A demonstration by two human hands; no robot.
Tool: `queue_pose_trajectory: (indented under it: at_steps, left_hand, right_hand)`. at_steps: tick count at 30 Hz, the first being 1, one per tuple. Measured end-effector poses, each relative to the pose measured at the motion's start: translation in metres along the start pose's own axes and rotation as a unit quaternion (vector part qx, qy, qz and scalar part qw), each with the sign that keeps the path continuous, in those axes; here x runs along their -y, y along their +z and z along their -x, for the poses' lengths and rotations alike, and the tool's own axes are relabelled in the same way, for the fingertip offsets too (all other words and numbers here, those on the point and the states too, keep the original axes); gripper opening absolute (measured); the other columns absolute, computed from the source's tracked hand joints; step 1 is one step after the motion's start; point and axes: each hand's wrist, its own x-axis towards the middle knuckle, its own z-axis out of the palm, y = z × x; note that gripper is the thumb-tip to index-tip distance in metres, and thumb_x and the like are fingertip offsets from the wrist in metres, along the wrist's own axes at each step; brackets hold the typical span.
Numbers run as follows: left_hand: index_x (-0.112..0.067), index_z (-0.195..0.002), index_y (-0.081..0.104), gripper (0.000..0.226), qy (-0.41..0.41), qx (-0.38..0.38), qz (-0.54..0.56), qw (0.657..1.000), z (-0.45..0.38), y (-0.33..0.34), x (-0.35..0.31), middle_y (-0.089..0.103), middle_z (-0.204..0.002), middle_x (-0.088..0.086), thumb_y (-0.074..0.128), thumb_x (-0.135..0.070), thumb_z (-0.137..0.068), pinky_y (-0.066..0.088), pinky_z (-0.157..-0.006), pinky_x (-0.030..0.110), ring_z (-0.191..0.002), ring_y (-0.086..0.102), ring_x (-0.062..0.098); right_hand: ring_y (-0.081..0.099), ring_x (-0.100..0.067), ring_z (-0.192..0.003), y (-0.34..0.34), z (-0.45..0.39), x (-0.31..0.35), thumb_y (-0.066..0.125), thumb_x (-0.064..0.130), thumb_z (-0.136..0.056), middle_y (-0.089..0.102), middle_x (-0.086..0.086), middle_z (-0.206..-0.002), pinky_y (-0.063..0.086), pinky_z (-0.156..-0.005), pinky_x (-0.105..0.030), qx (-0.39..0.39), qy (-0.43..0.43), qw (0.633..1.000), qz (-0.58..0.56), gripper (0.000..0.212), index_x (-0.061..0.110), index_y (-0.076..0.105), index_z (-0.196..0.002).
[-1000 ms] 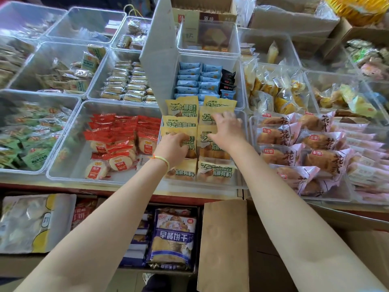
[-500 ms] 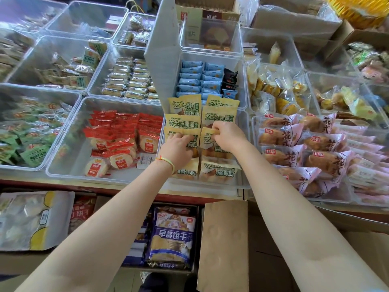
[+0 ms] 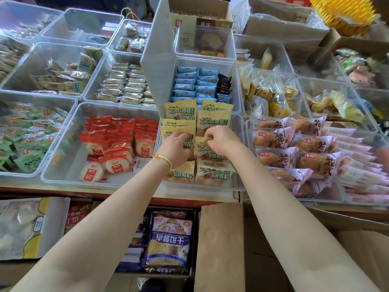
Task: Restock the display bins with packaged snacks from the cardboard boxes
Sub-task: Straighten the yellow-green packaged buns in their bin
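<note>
The clear plastic bin (image 3: 239, 131) at the middle of the counter's front edge served as the landmark, and it already held two rows of yellow snack packets (image 3: 212, 123) running from its back wall to its near wall, so this bin looked close to full; judging by that, the stocking here was in its tidying stage rather than its filling stage. The left hand (image 3: 175, 149) lay on the left row with its fingers curled over a packet's top edge, and the right hand (image 3: 220, 140) pinched the top seam of a packet in the right row between thumb and curled fingers. Left of the landmark bin, the bin of red-wrapped rice crackers (image 3: 117, 142) showed bare floor toward its near side, so it probably wanted more stock. Behind the landmark bin sat blue packets (image 3: 194, 84) in neat ranks. Right of it lay pink, glossy bread packs (image 3: 294, 148), puffed and crinkly. Below it, an open cardboard box (image 3: 221, 245) showed a plain brown flap, matte and stiff. The yellow packets were soft film pillows with flat crimped seams.
</note>
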Motion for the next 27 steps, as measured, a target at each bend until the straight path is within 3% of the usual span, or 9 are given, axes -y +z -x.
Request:
queue_pose_trajectory:
  at_steps: [5,9,11,14,17,19,21,24,27]
  left_hand:
    - [-0.018,-0.13,0.061,0.04,-0.002,-0.014,0.0,1.0,0.008,0.0,0.006,0.058,-0.133,0.006,0.051,-0.016,-0.091,0.047,-0.097,0.037,-0.12,0.054,0.025]
    - [-0.015,-0.104,0.07,0.019,0.037,-0.177,-0.008,0.983,0.007,-0.001,0.005,0.065,-0.105,0.005,0.06,-0.016,-0.087,0.049,-0.073,0.033,-0.098,0.059,0.025]
    - [-0.015,-0.111,0.066,0.027,0.056,-0.23,-0.049,0.97,0.0,-0.005,0.004,0.061,-0.112,0.008,0.064,-0.015,-0.084,0.047,-0.081,0.038,-0.106,0.053,0.028]
    - [-0.024,-0.124,0.061,0.036,0.049,-0.149,-0.125,0.98,-0.015,-0.012,-0.002,0.056,-0.126,0.004,0.061,-0.024,-0.088,0.037,-0.1,0.043,-0.12,0.046,0.029]
    - [-0.023,-0.112,0.07,0.026,0.052,-0.142,-0.058,0.987,-0.023,-0.016,-0.006,0.063,-0.118,0.002,0.054,-0.025,-0.091,0.037,-0.1,0.041,-0.116,0.051,0.026]
    - [-0.017,-0.106,0.071,0.025,0.034,-0.183,0.021,0.982,-0.029,-0.02,-0.009,0.065,-0.114,0.005,0.05,-0.017,-0.091,0.044,-0.094,0.04,-0.106,0.058,0.027]
    - [-0.017,-0.118,0.065,0.031,0.002,-0.18,0.037,0.983,-0.037,-0.027,-0.009,0.059,-0.122,0.008,0.05,-0.013,-0.091,0.05,-0.088,0.04,-0.102,0.06,0.029]
    - [-0.024,-0.131,0.058,0.045,-0.038,-0.124,-0.013,0.991,-0.055,-0.038,-0.008,0.05,-0.135,0.006,0.053,-0.01,-0.088,0.053,-0.088,0.039,-0.104,0.061,0.03]
    - [-0.021,-0.109,0.072,0.03,-0.057,-0.058,-0.081,0.993,-0.07,-0.042,-0.007,0.067,-0.114,0.003,0.054,-0.014,-0.086,0.054,-0.088,0.037,-0.101,0.063,0.026]
  right_hand:
    - [0.06,-0.021,-0.091,0.0,-0.005,0.0,0.061,0.024,-0.096,0.066,0.003,-0.097,0.046,-0.073,-0.03,-0.043,0.007,0.999,-0.005,0.011,0.021,0.071,-0.095]
    - [0.06,-0.019,-0.091,-0.001,-0.006,0.001,0.059,0.023,-0.096,0.069,0.003,-0.102,0.044,-0.073,-0.029,-0.062,0.014,0.998,0.001,0.014,0.021,0.073,-0.099]
    - [0.06,-0.018,-0.092,-0.003,-0.007,0.0,0.062,0.026,-0.095,0.069,0.003,-0.105,0.046,-0.074,-0.03,-0.049,0.012,0.999,0.004,0.012,0.023,0.072,-0.099]
    - [0.062,-0.018,-0.096,-0.012,-0.005,-0.001,0.067,0.037,-0.092,0.068,0.005,-0.105,0.053,-0.083,-0.035,-0.022,0.005,1.0,0.001,0.015,0.025,0.072,-0.1]
    - [0.062,-0.016,-0.085,-0.022,-0.006,-0.004,0.064,0.05,-0.091,0.068,0.004,-0.091,0.052,-0.075,-0.032,-0.051,0.0,0.997,-0.049,0.03,0.021,0.073,-0.093]
    - [0.064,-0.02,-0.088,-0.029,-0.013,-0.006,0.059,0.039,-0.096,0.07,-0.002,-0.093,0.053,-0.074,-0.033,-0.14,-0.003,0.988,-0.062,0.028,0.014,0.073,-0.096]
    - [0.06,-0.025,-0.109,-0.034,-0.025,-0.008,0.057,0.024,-0.097,0.068,-0.007,-0.113,0.051,-0.088,-0.039,-0.196,-0.011,0.98,-0.04,0.024,0.013,0.069,-0.115]
    - [0.047,-0.029,-0.128,-0.035,-0.048,-0.004,0.057,0.011,-0.093,0.056,-0.008,-0.136,0.041,-0.106,-0.044,-0.122,-0.002,0.992,0.023,0.045,0.017,0.053,-0.138]
    - [0.051,-0.033,-0.122,-0.025,-0.069,-0.007,0.056,0.004,-0.09,0.058,-0.01,-0.132,0.049,-0.094,-0.04,-0.034,0.04,0.996,0.069,0.051,0.023,0.053,-0.137]
